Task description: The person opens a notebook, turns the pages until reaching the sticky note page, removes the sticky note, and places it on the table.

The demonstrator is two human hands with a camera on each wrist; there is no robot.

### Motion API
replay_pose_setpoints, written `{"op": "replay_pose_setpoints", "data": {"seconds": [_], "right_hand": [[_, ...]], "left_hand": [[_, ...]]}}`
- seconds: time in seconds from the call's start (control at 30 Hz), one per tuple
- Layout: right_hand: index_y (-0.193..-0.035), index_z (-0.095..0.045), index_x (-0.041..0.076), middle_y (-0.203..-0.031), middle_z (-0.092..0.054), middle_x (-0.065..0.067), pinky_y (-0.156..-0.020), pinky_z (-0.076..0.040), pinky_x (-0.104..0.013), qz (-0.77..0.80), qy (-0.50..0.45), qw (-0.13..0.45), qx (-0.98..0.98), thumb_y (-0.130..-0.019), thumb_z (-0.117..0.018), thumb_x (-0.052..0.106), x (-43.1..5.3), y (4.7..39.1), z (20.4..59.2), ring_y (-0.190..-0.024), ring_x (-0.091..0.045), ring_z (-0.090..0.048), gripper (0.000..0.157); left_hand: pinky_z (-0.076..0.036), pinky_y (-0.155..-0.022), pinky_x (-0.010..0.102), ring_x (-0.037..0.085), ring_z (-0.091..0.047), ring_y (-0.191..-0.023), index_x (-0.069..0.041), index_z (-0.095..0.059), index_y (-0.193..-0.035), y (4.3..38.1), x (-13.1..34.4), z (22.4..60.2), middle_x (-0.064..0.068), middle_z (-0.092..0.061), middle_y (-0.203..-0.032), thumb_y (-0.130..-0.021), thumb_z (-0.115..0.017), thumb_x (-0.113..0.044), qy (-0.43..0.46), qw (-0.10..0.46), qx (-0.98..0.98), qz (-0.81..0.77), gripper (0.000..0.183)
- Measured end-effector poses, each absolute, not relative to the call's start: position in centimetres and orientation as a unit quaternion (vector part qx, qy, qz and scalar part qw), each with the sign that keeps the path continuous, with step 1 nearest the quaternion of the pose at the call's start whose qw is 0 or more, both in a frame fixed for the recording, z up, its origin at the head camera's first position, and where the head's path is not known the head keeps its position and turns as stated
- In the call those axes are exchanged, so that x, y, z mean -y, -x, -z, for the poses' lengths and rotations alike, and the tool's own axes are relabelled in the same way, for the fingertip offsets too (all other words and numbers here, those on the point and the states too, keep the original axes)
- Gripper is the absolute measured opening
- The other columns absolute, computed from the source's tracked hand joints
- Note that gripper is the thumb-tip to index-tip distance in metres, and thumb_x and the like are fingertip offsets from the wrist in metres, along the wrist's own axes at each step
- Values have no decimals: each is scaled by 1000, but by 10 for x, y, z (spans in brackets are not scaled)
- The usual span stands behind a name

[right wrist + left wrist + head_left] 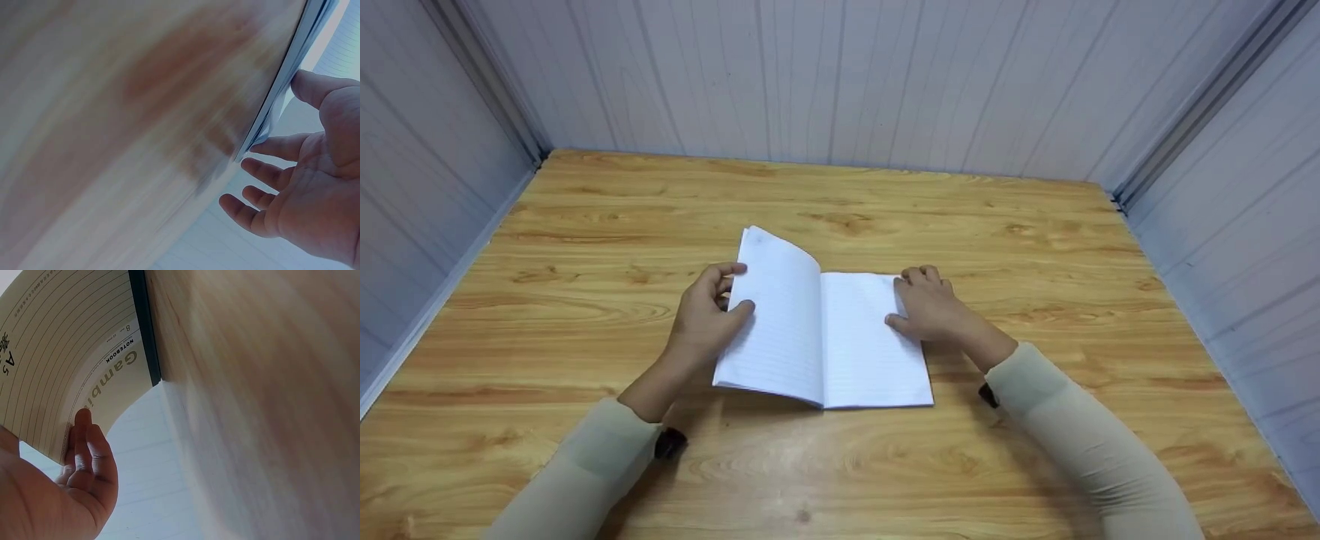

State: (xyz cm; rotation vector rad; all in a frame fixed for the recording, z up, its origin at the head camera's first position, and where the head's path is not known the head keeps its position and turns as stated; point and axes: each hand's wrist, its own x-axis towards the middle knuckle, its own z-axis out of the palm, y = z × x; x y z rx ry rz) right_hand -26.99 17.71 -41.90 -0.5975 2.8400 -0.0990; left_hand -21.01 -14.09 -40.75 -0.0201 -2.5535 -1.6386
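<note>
A notebook (pixel 870 345) with white ruled pages lies open on the wooden table. Its left half (pixel 776 315) is raised and bowed, gripped at the outer edge by my left hand (pixel 709 315), thumb on the page and fingers behind. The left wrist view shows the tan cover (pixel 73 343) with "Gambi" and "NOTEBOOK" lettering and a dark spine (pixel 145 326), the fingers lying against this cover. On the right page's outer edge rests my right hand (pixel 931 304). In the right wrist view, this hand's thumb and forefinger touch the notebook's edge (pixel 275 90), the other fingers loosely extended past it.
The wood-grained table (pixel 840 480) extends around the notebook on all sides. Pale panelled walls (pixel 825 82) enclose its back, left and right edges. Both forearms wear light sleeves (pixel 1080 427), with a small dark object (pixel 670 444) under the left cuff.
</note>
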Motion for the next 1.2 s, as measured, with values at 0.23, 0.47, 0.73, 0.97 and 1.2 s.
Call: {"op": "replay_pose_setpoints", "data": {"seconds": [0.23,0.47,0.73,0.97,1.2], "right_hand": [[-144,-38,-2,-149,-31,-20,-109,-25,-57,48,201,123,-971,-93,-56,45,-177,270,418,-140,-40,-20,71],[-143,-39,-3,-148,-32,-22,-108,-26,-58,61,197,125,-970,-92,-57,44,-177,271,417,-139,-41,-22,72],[-141,-42,-2,-143,-38,-20,-107,-28,-55,63,190,117,-973,-90,-60,45,-176,273,418,-135,-39,-27,71],[-139,-45,0,-138,-42,-19,-104,-32,-53,69,179,110,-975,-89,-62,44,-174,272,417,-130,-38,-31,69],[-136,-48,2,-132,-45,-18,-100,-35,-50,78,162,105,-978,-88,-64,43,-173,270,418,-122,-34,-34,65]], "left_hand": [[-43,-77,23,20,-55,-90,-6,-53,-129,209,140,407,14,-66,-111,-82,-60,-3,5,53,841,538,48],[-43,-72,22,19,-54,-85,-7,-51,-130,208,142,408,12,-67,-112,-82,-58,-3,16,51,837,544,49],[-42,-73,21,19,-55,-87,-6,-53,-128,208,142,409,13,-68,-111,-81,-58,-3,15,58,836,546,47],[-42,-74,20,21,-56,-89,-5,-53,-127,209,141,408,16,-67,-111,-82,-59,-2,9,58,835,548,46],[-45,-75,22,20,-59,-92,-7,-52,-128,208,141,408,13,-67,-112,-82,-59,-5,7,50,835,548,47]]}}
